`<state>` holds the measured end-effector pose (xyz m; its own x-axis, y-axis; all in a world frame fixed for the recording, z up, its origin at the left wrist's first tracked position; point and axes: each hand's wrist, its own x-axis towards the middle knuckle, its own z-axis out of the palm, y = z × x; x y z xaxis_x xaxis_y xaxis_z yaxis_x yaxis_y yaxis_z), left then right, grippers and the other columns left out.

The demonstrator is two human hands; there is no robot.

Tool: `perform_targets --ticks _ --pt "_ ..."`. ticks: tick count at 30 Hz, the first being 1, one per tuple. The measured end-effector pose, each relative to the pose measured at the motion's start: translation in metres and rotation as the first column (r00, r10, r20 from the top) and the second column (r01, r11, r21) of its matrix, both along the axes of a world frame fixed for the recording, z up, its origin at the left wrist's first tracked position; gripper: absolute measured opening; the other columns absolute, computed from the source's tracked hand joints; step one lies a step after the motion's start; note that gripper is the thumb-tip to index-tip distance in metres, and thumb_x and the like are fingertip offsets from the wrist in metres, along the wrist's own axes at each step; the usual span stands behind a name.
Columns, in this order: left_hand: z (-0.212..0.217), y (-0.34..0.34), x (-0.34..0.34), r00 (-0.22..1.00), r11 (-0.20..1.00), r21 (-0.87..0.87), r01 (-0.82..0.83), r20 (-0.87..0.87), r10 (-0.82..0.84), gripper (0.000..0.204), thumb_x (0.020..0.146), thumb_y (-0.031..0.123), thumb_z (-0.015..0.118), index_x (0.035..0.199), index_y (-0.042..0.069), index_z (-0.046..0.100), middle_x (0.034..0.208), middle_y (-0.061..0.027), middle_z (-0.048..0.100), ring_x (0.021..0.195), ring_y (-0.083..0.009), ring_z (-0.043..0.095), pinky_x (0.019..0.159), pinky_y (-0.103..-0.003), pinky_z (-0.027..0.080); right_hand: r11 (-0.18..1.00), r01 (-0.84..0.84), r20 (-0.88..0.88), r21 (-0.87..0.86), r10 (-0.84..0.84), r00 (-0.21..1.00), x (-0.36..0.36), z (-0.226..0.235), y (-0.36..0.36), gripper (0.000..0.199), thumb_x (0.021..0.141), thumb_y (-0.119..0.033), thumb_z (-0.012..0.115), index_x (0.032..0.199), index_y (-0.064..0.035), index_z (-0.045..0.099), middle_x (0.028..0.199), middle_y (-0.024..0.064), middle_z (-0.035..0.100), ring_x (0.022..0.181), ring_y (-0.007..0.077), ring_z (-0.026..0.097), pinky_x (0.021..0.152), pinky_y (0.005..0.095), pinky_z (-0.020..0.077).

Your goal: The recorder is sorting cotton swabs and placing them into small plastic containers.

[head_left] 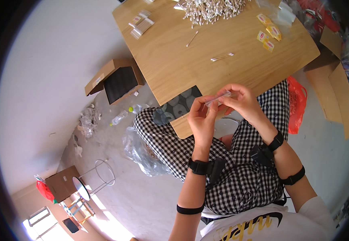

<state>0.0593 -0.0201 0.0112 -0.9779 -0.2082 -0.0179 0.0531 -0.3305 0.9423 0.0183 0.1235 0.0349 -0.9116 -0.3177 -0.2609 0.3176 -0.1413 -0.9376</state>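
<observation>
Just past the table's near edge, my left hand (201, 119) and my right hand (243, 105) pinch a small clear plastic bag (218, 98) between them. Whether anything is inside the bag is hard to make out. On the wooden table (170, 64), a big heap of cotton swabs (212, 11) lies at the far side. A few loose swabs (222, 57) rest together in front of my hands, and a single swab (192, 39) lies farther left. Yellow printed cards (274, 33) are scattered at the right. Small filled clear packets (143, 27) sit at the far left.
A dark patterned pad (184, 103) covers the table's near left corner. Cardboard boxes stand left (122, 82) and right (335, 92) of the table. A red plastic bag (298, 106) is beside my right knee. Plastic bottles (119, 118) and a clear bag (142, 154) lie on the floor.
</observation>
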Motion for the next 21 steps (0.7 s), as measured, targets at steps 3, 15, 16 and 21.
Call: perform_targets --ticks 3,15,16,21 --pt "0.000 -0.005 0.001 0.989 0.998 0.013 0.058 0.135 -0.060 0.015 0.091 0.004 0.064 0.106 -0.001 0.064 0.102 -0.0055 0.067 0.094 -0.0098 0.060 0.083 -0.023 0.047 0.996 -0.020 0.022 0.086 0.019 1.000 -0.001 0.000 0.004 0.018 0.090 -0.011 0.066 0.102 0.0012 0.065 0.098 0.0089 0.069 0.086 0.0167 0.071 0.060 0.0245 0.0571" --pt "-0.002 -0.008 0.008 0.979 0.995 0.103 0.006 0.203 -0.027 0.023 0.095 0.007 0.061 0.116 -0.002 0.064 0.106 -0.0063 0.068 0.100 -0.0125 0.060 0.094 -0.027 0.045 0.995 0.024 0.091 -0.100 -0.015 0.996 0.009 -0.008 0.008 0.024 0.093 -0.015 0.064 0.110 0.0021 0.065 0.105 0.0119 0.069 0.092 0.0212 0.071 0.069 0.0287 0.0593" --pt "-0.002 -0.008 0.010 0.992 0.998 0.042 0.041 0.121 -0.046 0.024 0.094 0.006 0.063 0.117 -0.002 0.064 0.105 -0.0067 0.068 0.101 -0.0131 0.061 0.093 -0.027 0.046 0.992 0.034 0.037 -0.118 -0.030 0.999 0.011 -0.011 0.009 0.022 0.093 -0.013 0.064 0.109 0.0022 0.065 0.105 0.0118 0.069 0.091 0.0208 0.071 0.068 0.0277 0.0591" --pt "0.004 -0.011 0.002 0.998 0.969 -0.249 0.001 -0.061 -0.016 0.019 0.090 0.001 0.067 0.109 -0.002 0.069 0.107 -0.0083 0.069 0.102 -0.0144 0.062 0.089 -0.027 0.049 0.998 0.040 -0.122 -0.038 -0.044 0.992 0.009 -0.011 0.008 0.016 0.093 -0.008 0.063 0.105 0.0019 0.068 0.104 0.0115 0.070 0.088 0.0185 0.072 0.065 0.0250 0.0585"
